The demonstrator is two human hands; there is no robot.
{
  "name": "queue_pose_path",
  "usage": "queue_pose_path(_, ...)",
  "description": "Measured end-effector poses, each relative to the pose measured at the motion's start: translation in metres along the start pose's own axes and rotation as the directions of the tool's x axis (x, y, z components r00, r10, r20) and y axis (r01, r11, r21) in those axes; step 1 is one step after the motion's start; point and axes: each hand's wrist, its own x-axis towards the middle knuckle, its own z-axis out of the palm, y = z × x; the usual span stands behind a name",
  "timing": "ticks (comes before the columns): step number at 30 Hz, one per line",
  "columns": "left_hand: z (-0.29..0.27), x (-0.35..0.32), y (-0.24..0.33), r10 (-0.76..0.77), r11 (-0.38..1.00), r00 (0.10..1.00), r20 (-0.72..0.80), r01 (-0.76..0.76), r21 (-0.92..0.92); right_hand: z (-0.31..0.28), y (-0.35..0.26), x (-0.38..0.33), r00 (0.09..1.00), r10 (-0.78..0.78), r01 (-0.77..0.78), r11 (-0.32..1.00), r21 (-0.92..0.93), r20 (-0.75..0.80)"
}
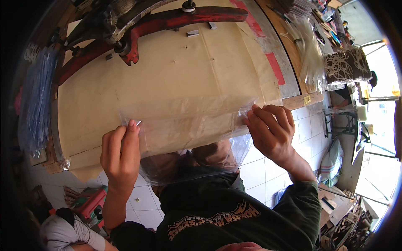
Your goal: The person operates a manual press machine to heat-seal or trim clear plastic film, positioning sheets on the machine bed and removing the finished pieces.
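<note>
left hand (pixel 120 152) pinches clear plastic bag (pixel 188 125) left corner; right hand (pixel 270 131) pinches right corner

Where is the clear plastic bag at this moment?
In the head view, the clear plastic bag is stretched between the left hand and right hand, over the near edge of the cardboard-covered table.

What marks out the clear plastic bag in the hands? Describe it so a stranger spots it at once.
Start at the wide tan-papered worktable under the red iron machine. At its near edge, the left hand and right hand pinch the top corners of a clear plastic bag. Unlike the bundled bags further right, it is single and stretched flat.
</note>
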Motion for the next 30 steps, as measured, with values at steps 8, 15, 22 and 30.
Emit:
queue_pose_path(8,-0.005,0.004,-0.012,0.096,0.986,0.995,0.040,-0.101,0.130,-0.008,-0.009,0.006,0.995,0.059,-0.060,0.998,0.011,0.077)
queue_pose_path(15,-0.010,-0.006,-0.014,0.068,0.979,0.994,0.084,-0.083,0.184,-0.008,-0.009,0.011,0.993,0.048,-0.055,0.997,0.062,0.111)
queue_pose_path(22,-0.008,-0.007,-0.013,0.021,0.985,0.993,0.120,-0.042,0.169,-0.006,-0.006,0.011,0.991,0.051,-0.059,0.996,0.068,0.123)
queue_pose_path(30,-0.013,-0.004,-0.023,-0.025,0.999,0.974,0.226,0.029,-0.017,-0.003,0.004,0.006,0.992,0.013,-0.021,0.997,0.069,0.124)
